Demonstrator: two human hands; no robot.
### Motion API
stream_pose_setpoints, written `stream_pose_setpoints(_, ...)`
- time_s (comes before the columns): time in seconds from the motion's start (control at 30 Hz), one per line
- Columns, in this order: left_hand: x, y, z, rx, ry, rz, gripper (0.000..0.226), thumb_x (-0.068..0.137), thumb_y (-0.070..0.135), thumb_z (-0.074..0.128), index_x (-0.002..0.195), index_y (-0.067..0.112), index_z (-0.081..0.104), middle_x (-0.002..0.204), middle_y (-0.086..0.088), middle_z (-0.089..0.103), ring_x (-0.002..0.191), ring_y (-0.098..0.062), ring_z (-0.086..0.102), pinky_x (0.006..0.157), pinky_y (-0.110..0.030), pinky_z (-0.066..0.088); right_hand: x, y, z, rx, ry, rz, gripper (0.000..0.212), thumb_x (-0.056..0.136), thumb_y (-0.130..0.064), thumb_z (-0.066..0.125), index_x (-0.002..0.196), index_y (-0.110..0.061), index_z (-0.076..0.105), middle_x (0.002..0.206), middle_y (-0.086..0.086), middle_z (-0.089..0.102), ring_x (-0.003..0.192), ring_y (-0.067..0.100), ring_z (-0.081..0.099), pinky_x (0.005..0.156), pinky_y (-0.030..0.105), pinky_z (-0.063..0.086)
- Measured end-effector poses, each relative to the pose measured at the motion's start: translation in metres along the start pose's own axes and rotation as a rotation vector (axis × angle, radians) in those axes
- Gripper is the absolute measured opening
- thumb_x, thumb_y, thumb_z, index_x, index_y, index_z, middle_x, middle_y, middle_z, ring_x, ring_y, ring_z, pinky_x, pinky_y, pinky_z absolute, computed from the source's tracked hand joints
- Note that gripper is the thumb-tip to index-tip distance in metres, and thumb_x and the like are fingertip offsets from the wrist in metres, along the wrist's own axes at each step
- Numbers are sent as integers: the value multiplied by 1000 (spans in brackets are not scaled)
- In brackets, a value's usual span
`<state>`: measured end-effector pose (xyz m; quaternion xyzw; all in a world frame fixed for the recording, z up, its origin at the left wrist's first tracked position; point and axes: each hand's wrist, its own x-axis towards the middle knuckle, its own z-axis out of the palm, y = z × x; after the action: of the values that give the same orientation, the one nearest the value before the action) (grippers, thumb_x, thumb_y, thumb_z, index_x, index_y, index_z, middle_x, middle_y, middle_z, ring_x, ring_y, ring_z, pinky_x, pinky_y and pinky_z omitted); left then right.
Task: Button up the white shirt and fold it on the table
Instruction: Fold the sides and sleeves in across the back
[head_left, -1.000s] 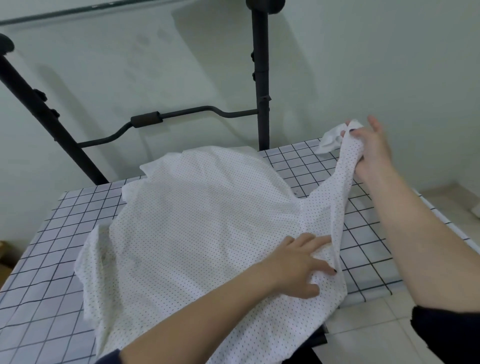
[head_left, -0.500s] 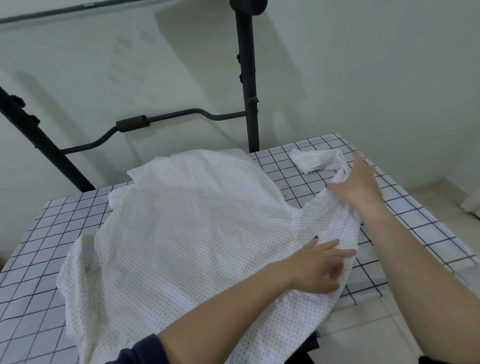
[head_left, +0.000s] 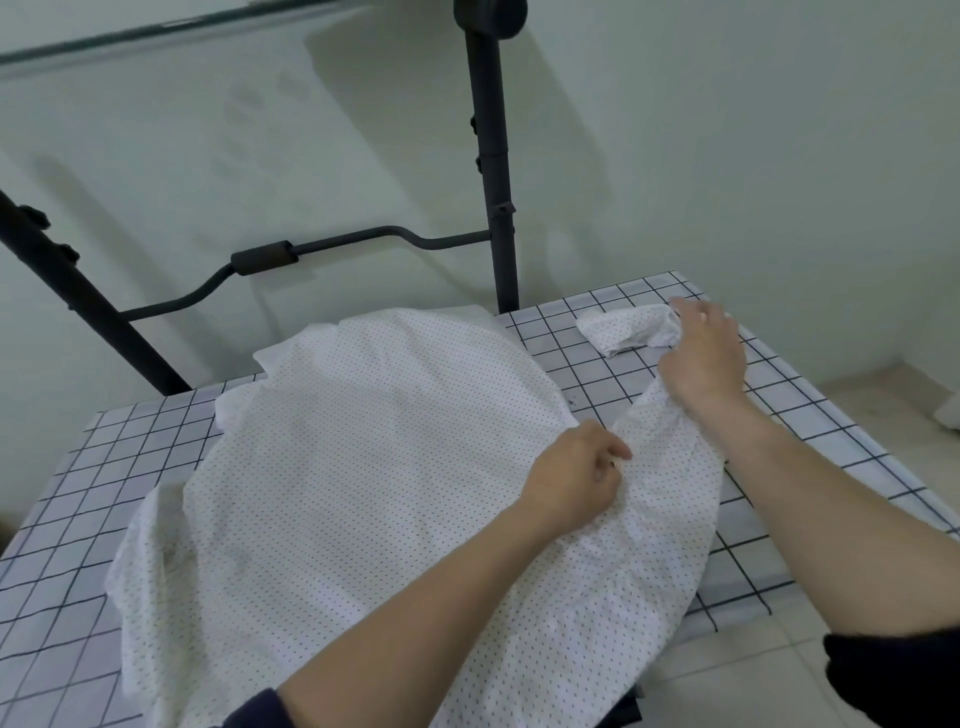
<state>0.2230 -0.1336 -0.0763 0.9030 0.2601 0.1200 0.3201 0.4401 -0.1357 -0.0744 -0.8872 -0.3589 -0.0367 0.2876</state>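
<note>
Since the earlier frames the right hand (head_left: 701, 358) has come down from holding the sleeve (head_left: 670, 441) in the air and now lies on it at about 2 o'clock on the table (head_left: 810, 415), fingers fairly straight and pressing the cloth flat, with the cuff (head_left: 628, 330) spread just beyond the fingertips. The left hand (head_left: 576, 480) has gone from lying flat on the fabric to a curled grip, and seems to pinch a bit of cloth where the sleeve meets the body, near the centre-right of the shirt (head_left: 363, 467). The shirt lies over most of the table with what looks like its plain back upward; no buttons or placket show, so whether it is buttoned cannot be told from here, though its lying this way suggests that step is done. Its near hem hangs over the table edge at 6 o'clock, and the far edge reaches toward the black rack (head_left: 493, 182) at 12 o'clock. Folding looks barely begun: the right sleeve is only laid out, not yet brought across, the left side at 9 o'clock is loose and rumpled, and the body has no fold.
</note>
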Motion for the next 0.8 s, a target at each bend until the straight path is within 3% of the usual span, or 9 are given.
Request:
stream_pose_setpoints(0.13,-7,-8,24,259,-120,124,45,91,24,49,135,23,52,136,8,47,126,-15,37,110,-40,30,20,-6,13,-241,-104,-157,67,75,-2,66,136,-22,46,146,6,40,134,29,32,100,45,35)
stream_pose_setpoints(0.2,-9,-12,33,311,-127,193,50,93,31,46,142,23,44,145,9,40,142,-16,22,120,-47,11,27,-4,19,-292,-107,-123,57,78,-4,64,131,-20,50,134,9,51,124,31,43,91,43,39)
stream_pose_setpoints(0.27,-13,-17,40,365,-150,251,53,97,37,38,149,24,32,155,10,29,149,-14,5,120,-49,-7,34,-3,21,-291,-70,-67,36,84,-7,58,119,-16,57,111,12,63,104,33,56,75,37,41)
stream_pose_setpoints(0.33,-14,-22,46,420,-162,294,56,98,48,33,150,30,25,159,13,20,150,-13,-3,119,-52,-9,40,-3,19,-141,-33,85,25,89,-10,51,112,-12,59,103,15,66,96,35,61,69,33,40)
stream_pose_setpoints(0.43,-13,-26,48,457,-187,327,63,93,66,28,149,38,23,161,14,15,150,-14,-9,117,-57,-10,52,0,3,240,60,372,27,96,-17,45,115,-4,59,115,19,64,105,36,61,73,33,39)
stream_pose_setpoints(0.53,-14,-24,47,470,-197,327,72,84,73,19,148,41,23,161,15,12,149,-14,-12,116,-55,-15,53,-12,-19,536,194,372,18,99,-19,43,107,-9,55,102,8,58,98,27,58,74,26,33)
stream_pose_setpoints(0.67,-15,-17,34,292,-229,281,56,92,61,41,143,38,38,160,14,16,150,-11,-1,119,-52,-7,20,-64,-51,839,287,93,5,99,-13,45,97,-16,48,79,-8,49,68,2,46,64,13,36)
stream_pose_setpoints(0.73,-24,-12,17,-42,-212,127,41,98,45,44,137,32,49,155,12,32,145,-13,25,121,-46,13,-10,-91,-62,810,267,-125,10,97,-11,45,100,-13,54,84,-5,54,71,3,48,66,10,38)
stream_pose_setpoints(0.8,-40,-14,-3,-370,-108,-63,31,101,28,43,128,29,57,138,10,53,126,-13,51,109,-36,40,-48,-113,-64,628,202,-349,13,96,-13,46,101,-10,58,91,-1,56,78,10,52,66,20,44)
